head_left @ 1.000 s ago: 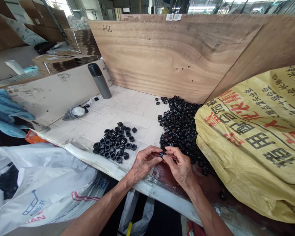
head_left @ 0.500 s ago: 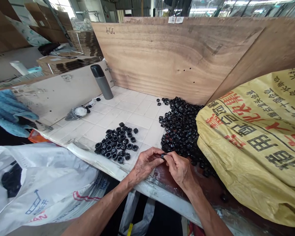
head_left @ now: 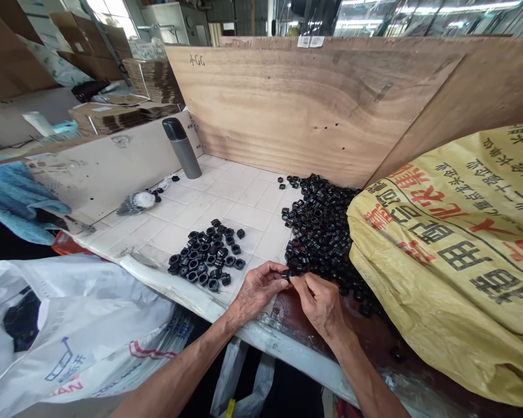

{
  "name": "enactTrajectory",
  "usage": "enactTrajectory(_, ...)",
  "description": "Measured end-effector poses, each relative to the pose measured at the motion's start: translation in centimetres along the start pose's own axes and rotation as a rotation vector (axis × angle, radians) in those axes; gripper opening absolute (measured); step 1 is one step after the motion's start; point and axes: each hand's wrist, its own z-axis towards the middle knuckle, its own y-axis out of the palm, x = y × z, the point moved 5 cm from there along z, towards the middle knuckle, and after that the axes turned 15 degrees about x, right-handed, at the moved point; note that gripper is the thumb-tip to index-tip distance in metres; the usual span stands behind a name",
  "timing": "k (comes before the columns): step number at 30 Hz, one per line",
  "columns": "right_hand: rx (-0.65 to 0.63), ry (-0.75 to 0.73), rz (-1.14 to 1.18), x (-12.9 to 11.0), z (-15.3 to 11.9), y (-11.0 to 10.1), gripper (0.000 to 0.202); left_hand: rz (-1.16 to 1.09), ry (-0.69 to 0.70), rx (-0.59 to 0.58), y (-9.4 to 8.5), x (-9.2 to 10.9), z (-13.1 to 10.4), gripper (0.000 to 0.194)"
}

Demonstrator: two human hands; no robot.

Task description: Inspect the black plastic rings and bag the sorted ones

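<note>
Front edge: the wrapped table edge point(head_left: 169, 287) runs beneath both forearms; a white printed bag point(head_left: 96, 325) bulges beside it on the left.
Left hand point(head_left: 259, 288): thumb and forefinger are closed on one small black part point(head_left: 286, 275).
Right hand point(head_left: 321, 299): fingertips pinch the same part from its right side; the exact spot they grip is too small to tell.
Held part: just above the table, between the two hands, at the near edge of the big heap.
Handling well: best, I judge, to let the left pinch steady the part while the right fingers work lightly, so it does not slip into the heap.
Loose group point(head_left: 206, 255): similar parts lie left of the hands, apart from the heap.
Big heap point(head_left: 318, 226): sits just beyond the right hand and would readily swallow a dropped piece.
Yellow sack point(head_left: 440, 261): slumps against the heap, crowding the right side.
Far end: a small clear bag point(head_left: 136, 202), then an upright grey bottle point(head_left: 187, 157); the plywood board point(head_left: 283, 104) closes off the back.
</note>
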Motion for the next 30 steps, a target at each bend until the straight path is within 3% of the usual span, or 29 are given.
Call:
enactTrajectory(5,0.011,0.089,0.042,-0.25,0.24,-0.22,0.018,-0.032,0.011,0.017,-0.12,-0.05,0.11,0.034)
enactTrajectory(9,-0.009,0.119,0.049,-0.64,0.48,-0.37,0.029,-0.043,0.011,0.034,-0.22,0.0,0.21,0.034)
enactTrajectory(11,-0.012,0.135,0.083,-0.5,0.44,-0.46,0.017,-0.031,0.013,0.04,-0.24,0.04,0.2,0.033)
enactTrajectory(17,-0.034,0.11,0.093,-0.06,0.34,-0.46,0.011,-0.036,-0.001,-0.005,0.13,0.44,-0.1,0.033)
enactTrajectory(20,-0.036,0.078,0.15,-0.32,0.45,-0.22,0.017,-0.024,-0.005,-0.025,0.31,0.57,-0.29,0.032)
enactTrajectory(23,-0.037,0.09,0.083,-0.16,0.43,0.01,0.013,0.024,0.034,-0.02,0.34,0.58,-0.42,0.03)
enactTrajectory(26,-0.032,0.104,0.016,0.03,0.29,0.0,0.023,0.066,0.07,-0.018,0.37,0.59,-0.47,0.03)
enactTrajectory(30,-0.037,0.073,0.087,-0.14,0.08,-0.05,0.016,0.033,0.007,-0.018,0.4,0.66,-0.45,0.035)
